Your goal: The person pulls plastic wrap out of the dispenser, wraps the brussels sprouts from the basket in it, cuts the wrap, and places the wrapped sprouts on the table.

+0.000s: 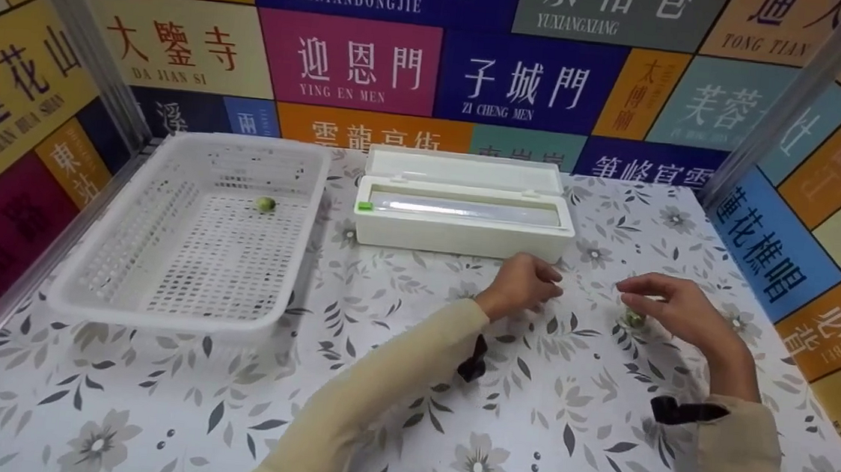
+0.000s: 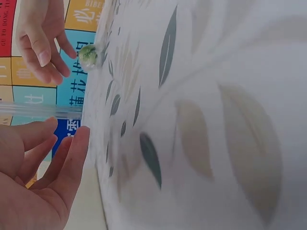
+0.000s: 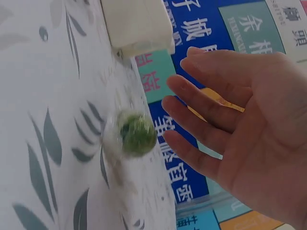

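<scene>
Right hand [image 1: 681, 313] spread-fingered by the wrapped ball [image 3: 139, 135], left hand [image 1: 523, 285] fingers loosely bent, seemingly empty: light touch keeps film [image 3: 113, 130] snug!

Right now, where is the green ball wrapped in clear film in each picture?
Head: the wrapped green ball is right of centre, partly hidden by the right hand.
Left wrist: upper left, just right of that hand's fingertips.
Right wrist: near the centre, slightly left and low.
Shared landmark: the right hand, visible in all three.
</scene>
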Demonstrator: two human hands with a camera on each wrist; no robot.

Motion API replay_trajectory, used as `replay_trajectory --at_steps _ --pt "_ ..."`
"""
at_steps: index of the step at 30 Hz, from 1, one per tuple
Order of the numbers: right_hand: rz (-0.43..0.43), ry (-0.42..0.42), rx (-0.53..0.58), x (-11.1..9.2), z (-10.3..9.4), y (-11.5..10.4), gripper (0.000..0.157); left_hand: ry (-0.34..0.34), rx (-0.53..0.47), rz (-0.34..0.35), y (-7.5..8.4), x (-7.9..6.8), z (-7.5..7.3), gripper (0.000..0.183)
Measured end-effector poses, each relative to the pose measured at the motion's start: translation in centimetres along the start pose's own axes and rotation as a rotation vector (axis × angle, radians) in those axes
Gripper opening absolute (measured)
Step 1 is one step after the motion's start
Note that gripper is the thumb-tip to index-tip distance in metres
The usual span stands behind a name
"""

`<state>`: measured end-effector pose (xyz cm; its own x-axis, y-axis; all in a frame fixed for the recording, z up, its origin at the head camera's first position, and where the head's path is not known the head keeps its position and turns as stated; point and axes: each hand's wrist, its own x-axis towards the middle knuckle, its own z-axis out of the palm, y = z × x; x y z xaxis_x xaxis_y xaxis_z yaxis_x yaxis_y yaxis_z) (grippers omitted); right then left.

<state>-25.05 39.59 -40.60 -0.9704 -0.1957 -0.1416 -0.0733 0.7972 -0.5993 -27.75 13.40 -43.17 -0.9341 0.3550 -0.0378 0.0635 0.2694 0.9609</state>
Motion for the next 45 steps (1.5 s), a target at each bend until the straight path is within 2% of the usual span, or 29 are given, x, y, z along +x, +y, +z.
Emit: replay_trajectory --at_steps 7,14,17,21,27,30,36,40,45 --pt "-0.087 0.016 -0.021 0.4 0.9 -2.3 0.048 -0.01 0.094 0.033 1.1 -1.0 -2.7 0.023" --pt "-0.114 0.015 -0.011 0.6 1.9 -4.4 0.047 -0.029 0.177 0.074 1.6 -2.3 -5.3 0.021" --pt "-0.129 0.042 0.0 0.7 2.5 -5.0 0.045 -0.026 0.201 0.078 1.6 -2.8 -6.7 0.021" --pt "-0.15 0.098 0.021 1.4 3.1 -5.6 0.041 -0.009 0.234 0.089 1.8 -3.3 -9.3 0.022" --pt "-0.169 0.182 0.053 2.9 3.6 -6.4 0.037 0.029 0.26 0.115 1.9 -3.4 -14.3 0.027" --pt "-0.167 0.203 0.088 3.6 3.3 -6.9 0.04 0.048 0.267 0.127 1.6 -3.3 -16.7 0.029" --pt "-0.137 0.199 0.173 4.8 2.2 -8.7 0.046 0.142 0.318 0.182 0.7 -3.1 -21.2 0.024" --pt "-0.105 0.173 0.22 5.9 1.8 -9.7 0.052 0.189 0.308 0.166 0.1 -3.2 -23.5 0.024" --pt "-0.083 0.17 0.296 7.7 1.5 -10.8 0.05 0.232 0.328 0.122 -0.3 -3.2 -25.2 0.029"
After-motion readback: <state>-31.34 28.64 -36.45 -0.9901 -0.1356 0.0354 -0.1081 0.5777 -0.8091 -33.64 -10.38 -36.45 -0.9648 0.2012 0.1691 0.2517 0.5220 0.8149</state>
